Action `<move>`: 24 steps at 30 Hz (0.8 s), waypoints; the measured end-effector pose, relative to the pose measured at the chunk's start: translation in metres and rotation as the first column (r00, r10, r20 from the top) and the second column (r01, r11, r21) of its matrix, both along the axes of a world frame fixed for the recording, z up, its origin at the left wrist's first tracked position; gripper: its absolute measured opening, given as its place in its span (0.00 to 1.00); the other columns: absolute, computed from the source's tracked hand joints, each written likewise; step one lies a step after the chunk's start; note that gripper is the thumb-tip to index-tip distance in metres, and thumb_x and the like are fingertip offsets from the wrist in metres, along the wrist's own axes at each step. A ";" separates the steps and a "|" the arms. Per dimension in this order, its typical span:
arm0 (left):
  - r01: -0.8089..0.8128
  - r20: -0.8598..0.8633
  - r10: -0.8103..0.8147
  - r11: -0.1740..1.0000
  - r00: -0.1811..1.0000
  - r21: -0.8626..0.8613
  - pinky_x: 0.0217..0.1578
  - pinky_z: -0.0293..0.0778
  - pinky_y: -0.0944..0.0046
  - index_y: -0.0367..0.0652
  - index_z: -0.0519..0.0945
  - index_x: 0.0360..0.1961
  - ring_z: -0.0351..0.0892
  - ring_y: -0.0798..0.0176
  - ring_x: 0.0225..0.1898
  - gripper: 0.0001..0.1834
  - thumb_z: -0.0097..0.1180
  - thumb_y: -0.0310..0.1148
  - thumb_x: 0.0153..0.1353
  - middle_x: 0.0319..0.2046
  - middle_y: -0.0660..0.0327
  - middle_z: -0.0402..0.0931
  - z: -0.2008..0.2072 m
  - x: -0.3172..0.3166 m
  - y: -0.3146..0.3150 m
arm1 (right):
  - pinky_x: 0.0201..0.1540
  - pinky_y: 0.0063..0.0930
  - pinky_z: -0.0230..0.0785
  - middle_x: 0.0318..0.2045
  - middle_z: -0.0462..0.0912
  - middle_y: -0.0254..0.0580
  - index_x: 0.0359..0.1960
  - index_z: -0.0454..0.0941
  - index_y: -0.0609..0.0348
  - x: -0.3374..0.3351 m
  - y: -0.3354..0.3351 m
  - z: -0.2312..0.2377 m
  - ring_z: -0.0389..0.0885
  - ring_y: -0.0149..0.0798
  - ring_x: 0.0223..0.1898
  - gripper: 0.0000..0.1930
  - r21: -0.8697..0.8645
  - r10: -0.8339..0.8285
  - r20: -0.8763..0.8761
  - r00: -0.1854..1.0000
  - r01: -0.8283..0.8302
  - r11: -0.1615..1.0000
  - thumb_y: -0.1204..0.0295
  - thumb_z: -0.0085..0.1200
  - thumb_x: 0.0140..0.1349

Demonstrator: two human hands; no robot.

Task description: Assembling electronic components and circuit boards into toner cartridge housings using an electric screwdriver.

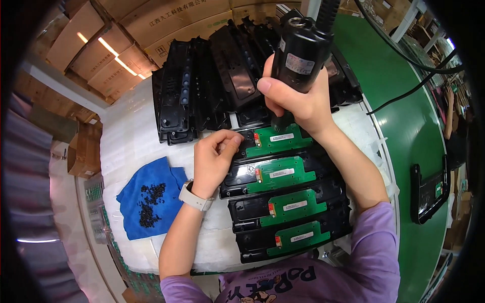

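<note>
In my right hand (309,103) is a black electric screwdriver (304,45), gripped upright around its body. Its lower end points down at a green circuit board (298,143) in the farthest of several black plastic panels (248,149) lined up before me. The bit's tip is hidden. My left hand (216,154) rests at that panel's left end, thumb and fingers pinched together; whatever lies between them is too small to make out. Left of my wrist, small black screws (151,199) lie heaped on a blue cloth (132,184).
More black plastic housings (174,91) stand stacked at the back of the white-covered table (131,121), before cardboard boxes (172,22). On the right runs a green surface (399,166) with a black frame (418,202) on it. A black cable (404,93) crosses above it.
</note>
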State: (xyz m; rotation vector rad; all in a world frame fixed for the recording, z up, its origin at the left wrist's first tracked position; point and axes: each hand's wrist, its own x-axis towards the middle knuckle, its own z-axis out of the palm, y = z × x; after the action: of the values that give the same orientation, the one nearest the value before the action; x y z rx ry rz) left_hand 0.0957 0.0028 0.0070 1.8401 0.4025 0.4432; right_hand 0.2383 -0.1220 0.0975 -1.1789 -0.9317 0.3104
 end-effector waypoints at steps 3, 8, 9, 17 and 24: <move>0.021 -0.075 -0.022 1.000 0.997 -0.015 0.22 0.62 0.76 0.33 0.79 0.29 0.67 0.78 0.20 0.07 0.53 0.27 0.57 0.17 0.67 0.74 0.000 -0.002 0.002 | 0.14 0.15 0.55 0.10 0.68 0.31 0.19 0.70 0.62 0.000 -0.001 -0.006 0.65 0.23 0.10 0.08 0.051 -0.027 0.104 0.994 0.022 0.998 0.76 0.57 0.50; 0.044 0.005 -0.044 0.994 0.999 -0.097 0.26 0.66 0.77 0.33 0.79 0.30 0.71 0.78 0.24 0.05 0.54 0.25 0.57 0.22 0.66 0.76 0.005 -0.003 -0.001 | 0.14 0.15 0.57 0.16 0.72 0.34 0.31 0.70 0.64 -0.002 -0.009 -0.004 0.67 0.25 0.12 0.11 0.062 0.043 0.120 0.992 -0.050 0.997 0.76 0.58 0.48; 0.043 0.008 -0.043 0.994 0.999 -0.096 0.26 0.66 0.77 0.33 0.79 0.30 0.71 0.78 0.24 0.05 0.54 0.25 0.57 0.22 0.66 0.76 0.009 -0.004 -0.003 | 0.13 0.18 0.56 0.14 0.69 0.33 0.34 0.69 0.63 -0.002 -0.012 -0.003 0.65 0.25 0.11 0.12 0.092 0.049 0.053 0.997 -0.054 0.994 0.73 0.57 0.50; 0.174 0.016 -0.185 0.884 0.983 -0.434 0.20 0.60 0.81 0.33 0.80 0.34 0.65 0.80 0.19 0.07 0.57 0.24 0.55 0.25 0.61 0.79 0.042 -0.016 -0.029 | 0.26 0.25 0.61 0.15 0.65 0.28 0.42 0.65 0.56 0.002 -0.037 0.020 0.62 0.25 0.13 0.16 0.509 0.451 -0.129 0.883 -0.331 0.794 0.57 0.41 0.62; 0.184 0.046 -0.184 0.863 0.982 -0.471 0.23 0.65 0.80 0.32 0.80 0.33 0.74 0.75 0.24 0.05 0.57 0.22 0.55 0.28 0.58 0.79 0.034 -0.016 -0.030 | 0.25 0.24 0.61 0.15 0.65 0.28 0.40 0.65 0.55 -0.005 -0.038 0.018 0.62 0.25 0.12 0.15 0.456 0.414 -0.205 0.887 -0.288 0.842 0.57 0.41 0.62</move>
State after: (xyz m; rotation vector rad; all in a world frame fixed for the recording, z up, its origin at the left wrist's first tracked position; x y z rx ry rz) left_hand 0.0800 -0.0271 0.0408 1.3811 0.2981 0.1876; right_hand 0.2335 -0.1599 0.1151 -0.5395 -0.8914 0.5453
